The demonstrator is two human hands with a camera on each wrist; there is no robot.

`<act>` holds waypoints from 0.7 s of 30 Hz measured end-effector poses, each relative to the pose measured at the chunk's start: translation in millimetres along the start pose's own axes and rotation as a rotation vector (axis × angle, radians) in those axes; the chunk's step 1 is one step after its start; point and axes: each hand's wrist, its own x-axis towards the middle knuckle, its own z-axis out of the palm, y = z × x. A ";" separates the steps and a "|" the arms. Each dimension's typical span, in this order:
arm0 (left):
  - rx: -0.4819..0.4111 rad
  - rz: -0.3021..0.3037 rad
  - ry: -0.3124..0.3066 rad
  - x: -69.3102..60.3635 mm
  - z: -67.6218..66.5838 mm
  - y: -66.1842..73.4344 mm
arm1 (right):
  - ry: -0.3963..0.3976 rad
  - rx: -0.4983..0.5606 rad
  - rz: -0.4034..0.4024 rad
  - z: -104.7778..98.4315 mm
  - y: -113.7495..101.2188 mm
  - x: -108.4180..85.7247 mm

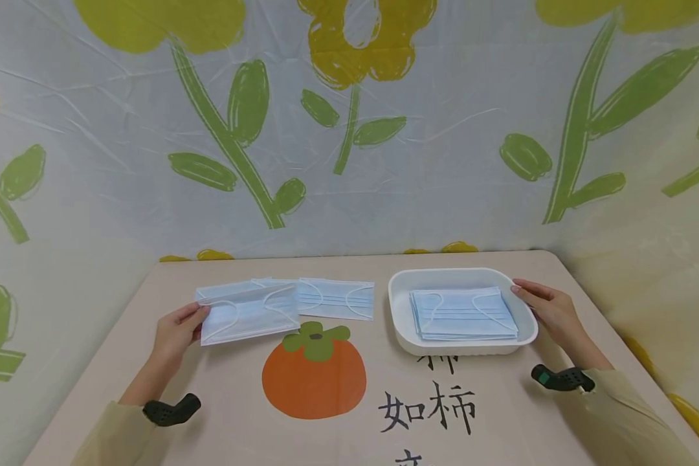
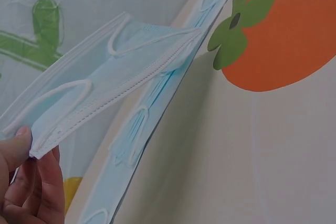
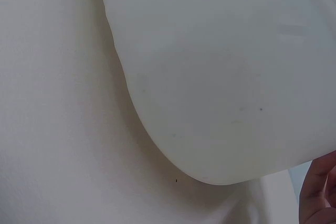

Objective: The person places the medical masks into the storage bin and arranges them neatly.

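Note:
My left hand [image 1: 175, 333] pinches a light blue disposable face mask [image 1: 250, 316] by its left end. In the left wrist view, the thumb lies on one side of the mask [image 2: 100, 72] and the fingers are behind, with the white ear loops facing up. Behind the held mask, several more face masks [image 1: 340, 299] lie in a row on the table, partly covered by it. At the right, my right hand [image 1: 559, 318] grips the right rim of a white plastic tray [image 1: 397, 317]. Inside that tray sits a neat stack of blue face masks [image 1: 465, 315].
The pale table [image 1: 314, 443] bears a printed orange persimmon [image 1: 314, 382] and black characters [image 1: 428, 411]. A flower-patterned cloth [image 1: 431, 194] hangs behind the table's far edge. Dark wrist cameras [image 1: 171, 411] are strapped to both forearms.

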 end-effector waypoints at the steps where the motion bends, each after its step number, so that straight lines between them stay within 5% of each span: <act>1: -0.002 0.003 -0.006 0.0 1.7 1.4 | 0.000 0.001 0.001 -0.1 0.4 0.0; 21: -0.043 0.026 -0.059 2.4 41.1 22.2 | 0.011 -0.021 -0.009 1.1 -1.0 -1.4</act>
